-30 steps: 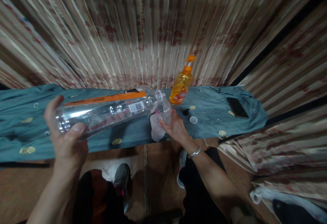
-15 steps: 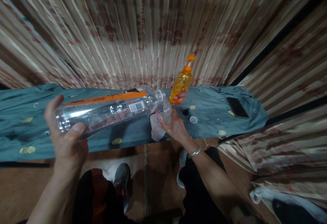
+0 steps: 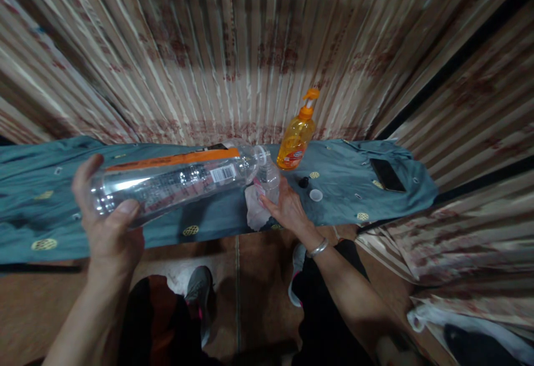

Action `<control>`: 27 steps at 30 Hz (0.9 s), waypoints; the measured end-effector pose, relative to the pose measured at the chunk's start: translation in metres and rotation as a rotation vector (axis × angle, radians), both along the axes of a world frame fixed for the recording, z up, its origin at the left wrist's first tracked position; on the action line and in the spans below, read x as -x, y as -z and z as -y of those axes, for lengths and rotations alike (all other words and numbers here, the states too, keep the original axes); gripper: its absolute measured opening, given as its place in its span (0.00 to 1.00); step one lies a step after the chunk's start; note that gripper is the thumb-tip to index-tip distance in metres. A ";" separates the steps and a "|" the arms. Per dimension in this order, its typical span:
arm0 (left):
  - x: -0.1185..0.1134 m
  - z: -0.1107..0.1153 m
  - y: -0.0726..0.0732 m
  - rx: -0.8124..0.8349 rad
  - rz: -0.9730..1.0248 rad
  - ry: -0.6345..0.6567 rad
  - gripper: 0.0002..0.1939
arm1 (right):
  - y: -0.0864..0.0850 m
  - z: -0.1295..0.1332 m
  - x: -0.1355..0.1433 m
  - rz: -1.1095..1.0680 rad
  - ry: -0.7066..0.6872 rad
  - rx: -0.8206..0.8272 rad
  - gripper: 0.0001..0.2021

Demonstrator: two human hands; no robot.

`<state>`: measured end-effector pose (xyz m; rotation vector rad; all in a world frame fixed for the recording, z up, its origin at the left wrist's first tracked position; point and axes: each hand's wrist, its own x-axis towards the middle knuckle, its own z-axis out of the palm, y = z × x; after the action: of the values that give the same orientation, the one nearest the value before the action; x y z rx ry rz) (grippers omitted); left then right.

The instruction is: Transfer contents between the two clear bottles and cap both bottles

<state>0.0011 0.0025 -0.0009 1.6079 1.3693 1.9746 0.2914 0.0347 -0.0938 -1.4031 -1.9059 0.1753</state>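
Note:
My left hand (image 3: 110, 238) is wrapped round the base of a large clear plastic bottle (image 3: 179, 185) with an orange-edged label. The bottle lies almost level in the air, its neck pointing right. At its mouth is a smaller clear plastic container (image 3: 270, 179), which my right hand (image 3: 292, 210) grips from the right. Whether the two rims touch I cannot make out. A pale, crumpled tissue or cloth (image 3: 257, 210) hangs by the fingers of my right hand. Just beyond that hand, an orange pump bottle (image 3: 294, 144) stands upright, partly filled with yellow-orange liquid.
A narrow bench or table under a teal patterned cloth (image 3: 225, 216) runs across in front of me. On it lie a small black cap (image 3: 304, 182), a white cap (image 3: 316, 195) and a dark phone (image 3: 387, 175). Pleated curtains (image 3: 250, 65) hang behind and at the right.

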 end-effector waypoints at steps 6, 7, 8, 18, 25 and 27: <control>-0.005 0.001 -0.003 0.033 0.142 0.044 0.38 | 0.000 -0.001 0.000 0.002 0.003 -0.008 0.29; -0.005 0.002 -0.003 0.030 0.144 0.045 0.38 | 0.000 -0.001 0.000 0.000 0.005 -0.010 0.29; -0.005 0.002 -0.003 0.029 0.146 0.047 0.38 | 0.000 -0.001 0.000 -0.003 0.006 -0.011 0.30; -0.004 0.000 -0.004 0.024 0.062 0.029 0.37 | 0.002 -0.001 0.000 -0.007 -0.007 -0.013 0.30; -0.003 0.000 -0.002 -0.004 0.165 0.059 0.39 | 0.001 -0.001 0.000 -0.005 -0.008 0.002 0.29; -0.004 0.000 -0.003 0.012 0.173 0.055 0.39 | 0.001 -0.001 0.000 0.000 -0.005 -0.006 0.29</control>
<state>0.0048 0.0023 0.0019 1.4162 1.2555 2.0169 0.2917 0.0355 -0.0944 -1.3945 -1.9082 0.1714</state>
